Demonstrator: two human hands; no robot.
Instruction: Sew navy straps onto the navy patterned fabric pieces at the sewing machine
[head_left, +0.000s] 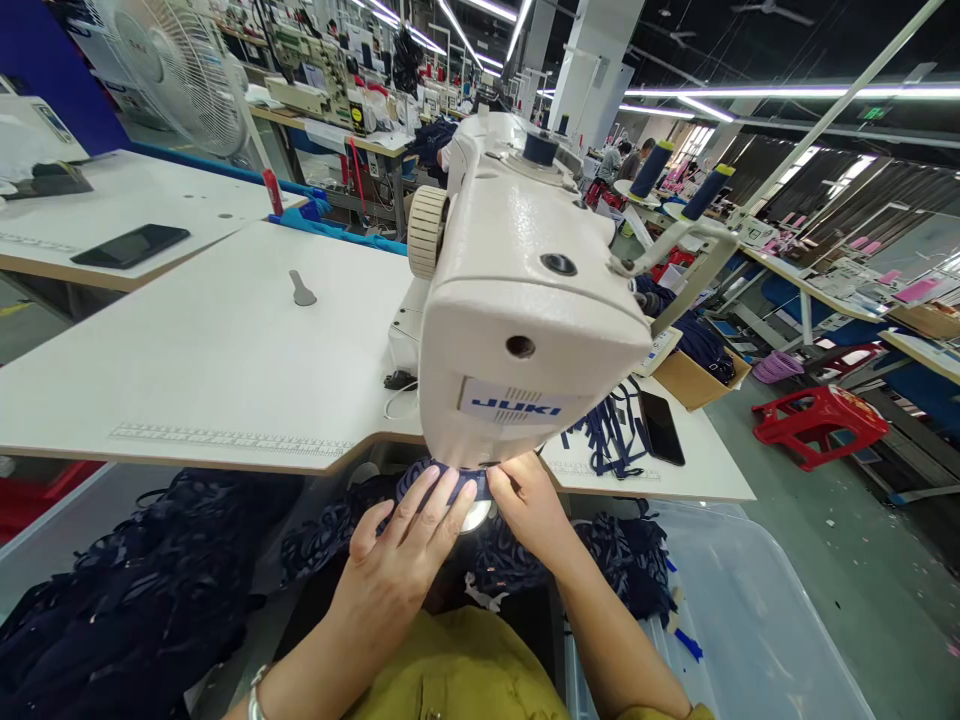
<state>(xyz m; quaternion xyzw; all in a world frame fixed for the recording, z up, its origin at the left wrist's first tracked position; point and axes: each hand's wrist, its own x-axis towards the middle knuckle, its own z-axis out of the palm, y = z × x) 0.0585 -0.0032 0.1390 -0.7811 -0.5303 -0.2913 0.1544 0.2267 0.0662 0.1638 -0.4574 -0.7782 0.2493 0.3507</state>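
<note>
A white JUKI sewing machine (525, 330) fills the middle of the view, its head hiding the needle. Beneath it lies a navy blue fabric strip (472, 485), lit by a small lamp. My left hand (405, 550) rests on this strip with its fingers stretched out flat. At the strip's right end, my right hand (529, 500) has thumb and fingers closed on the cloth, its fingertips partly behind the machine head. Bunched navy fabric pieces (506, 560) hang or lie just below both hands.
Navy cut strips (611, 430) and a black phone (661, 428) lie right of the machine. A small metal plate (302, 290) sits on the white table (187, 350). Dark fabric (142, 580) heaps at lower left; a clear plastic bin (765, 600) stands lower right, a red stool (821, 420) beyond.
</note>
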